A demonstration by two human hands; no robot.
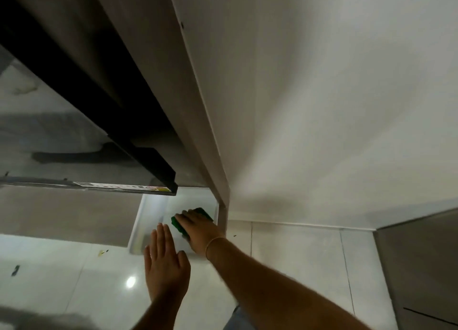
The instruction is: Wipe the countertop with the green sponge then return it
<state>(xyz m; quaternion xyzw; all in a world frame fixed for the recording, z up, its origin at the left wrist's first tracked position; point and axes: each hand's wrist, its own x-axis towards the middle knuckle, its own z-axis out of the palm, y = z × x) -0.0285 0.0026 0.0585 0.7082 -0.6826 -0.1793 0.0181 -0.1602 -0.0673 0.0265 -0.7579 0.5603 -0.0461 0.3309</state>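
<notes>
The green sponge point(179, 225) lies under my right hand point(199, 230), which presses down on it with the fingers wrapped over the top. Sponge and hand are inside a low white bin or drawer point(148, 220) below the cabinet edge. My left hand point(164, 264) hovers just in front of that bin, flat, fingers together and stretched out, holding nothing. A thin band circles my right wrist. A glossy grey surface point(49, 131), possibly the countertop, fills the left side; I cannot tell for sure.
A black bar point(148, 166) with a label strip juts out above the bin. A tall pale panel point(322, 106) fills the right side, with its post point(223, 213) beside my right hand. White floor tiles point(297, 255) lie below, with small dark specks at the left.
</notes>
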